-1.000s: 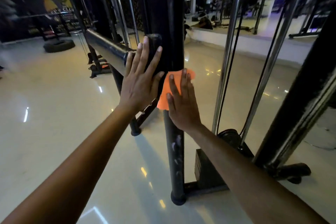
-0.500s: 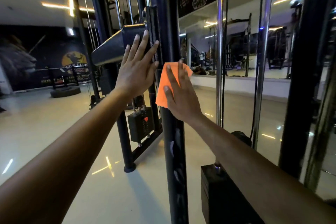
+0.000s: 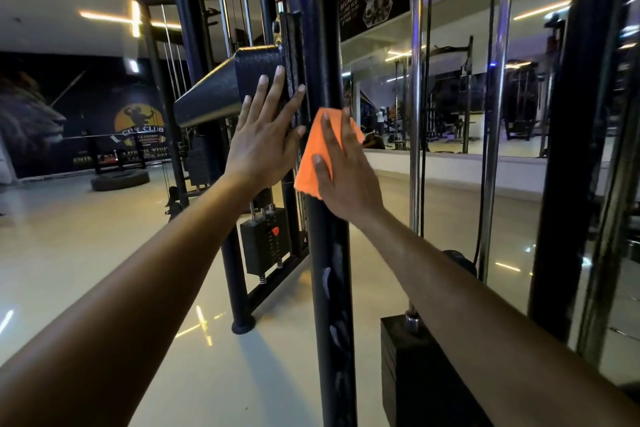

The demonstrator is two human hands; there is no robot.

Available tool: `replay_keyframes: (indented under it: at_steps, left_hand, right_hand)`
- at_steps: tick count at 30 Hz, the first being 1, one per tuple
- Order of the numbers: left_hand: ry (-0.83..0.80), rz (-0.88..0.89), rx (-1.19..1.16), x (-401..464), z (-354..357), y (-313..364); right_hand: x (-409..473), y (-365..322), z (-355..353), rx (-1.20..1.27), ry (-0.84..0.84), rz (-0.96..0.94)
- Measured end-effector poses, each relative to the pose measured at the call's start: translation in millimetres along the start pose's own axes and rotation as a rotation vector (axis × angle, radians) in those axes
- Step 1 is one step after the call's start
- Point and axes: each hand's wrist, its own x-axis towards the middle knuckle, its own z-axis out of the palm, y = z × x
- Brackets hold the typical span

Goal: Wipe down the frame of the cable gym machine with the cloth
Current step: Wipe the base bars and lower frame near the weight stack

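A black upright post (image 3: 330,288) of the cable machine frame stands straight ahead. My right hand (image 3: 346,180) presses an orange cloth (image 3: 311,156) flat against this post at about chest height, fingers spread over the cloth. My left hand (image 3: 265,139) lies open and flat, fingers apart, on the end of a black crossbar (image 3: 221,90) where it meets the post. The part of the post under the cloth is hidden.
Chrome guide rods (image 3: 415,114) and a black cable run to the right of the post above a black weight stack (image 3: 415,374). A second weight stack (image 3: 265,246) sits behind on the left. A thick black upright (image 3: 568,149) stands at far right. A tyre (image 3: 119,179) lies on the glossy floor.
My view has tilted up from the floor to the machine's upper frame. My right hand with the cloth has slid up the post; my left hand stays flat on the crossbar end.
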Motion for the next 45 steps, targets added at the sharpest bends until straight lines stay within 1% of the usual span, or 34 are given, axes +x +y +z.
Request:
replay_keyframes:
  at_steps: [3, 7, 9, 14, 16, 18, 20, 23, 24, 26, 29, 30, 32, 35, 37, 39, 41, 45]
  left_hand:
    - [-0.022, 0.002, 0.013, -2, 0, -1]
    - [-0.065, 0.015, 0.016, -1, -5, -2]
    - [-0.08, 0.025, 0.013, -2, -9, -3]
    - [-0.103, 0.018, -0.018, -1, -13, 0]
    - [-0.106, 0.002, -0.043, -4, -10, 3]
    - [-0.122, -0.007, -0.073, -13, -2, 10]
    - [-0.152, -0.021, -0.122, -29, 11, 19]
    - [-0.161, -0.06, -0.33, -54, 28, 27]
    - [-0.141, -0.078, -0.425, -58, 30, 32]
    - [-0.073, -0.16, -0.578, -56, 27, 41]
    - [0.029, -0.411, -0.707, -42, 24, 54]
    - [0.026, -0.498, -0.748, -39, 24, 57]
    - [-0.047, -0.614, -0.877, -38, 27, 59]
    - [-0.162, -0.637, -1.032, -53, 36, 60]
    - [-0.204, -0.641, -1.051, -64, 46, 53]
    - [-0.255, -0.662, -1.06, -73, 53, 48]
    - [-0.284, -0.695, -1.095, -77, 58, 45]
    - [-0.262, -0.739, -1.159, -73, 52, 47]
  right_hand:
    - [8, -6, -4, -0.011, 0.03, -0.014]
    - [-54, 3, 14, -0.057, -0.034, 0.017]
    - [-67, 9, 19, -0.044, -0.053, 0.025]
    - [-12, 1, -1, -0.013, -0.019, -0.015]
    - [-6, -2, -6, -0.017, -0.016, -0.022]
    - [-26, 0, -1, -0.041, -0.024, -0.029]
    - [-68, 10, 13, -0.061, -0.064, -0.027]
    - [-126, 26, 32, -0.037, -0.146, 0.015]
    - [-130, 29, 35, -0.029, -0.15, 0.026]
    - [-110, 27, 34, -0.012, -0.121, 0.037]
    - [-59, 13, 28, 0.034, -0.04, 0.026]
    - [-48, 10, 27, 0.034, -0.02, 0.018]
    - [-53, 8, 29, 0.031, -0.005, 0.02]
    - [-108, 17, 43, -0.02, -0.057, 0.01]
    - [-151, 26, 55, -0.021, -0.125, 0.019]
    - [-174, 31, 61, 0.021, -0.163, 0.058]
    - [-170, 31, 60, 0.077, -0.163, 0.084]
    - [-121, 21, 51, 0.116, -0.09, 0.114]
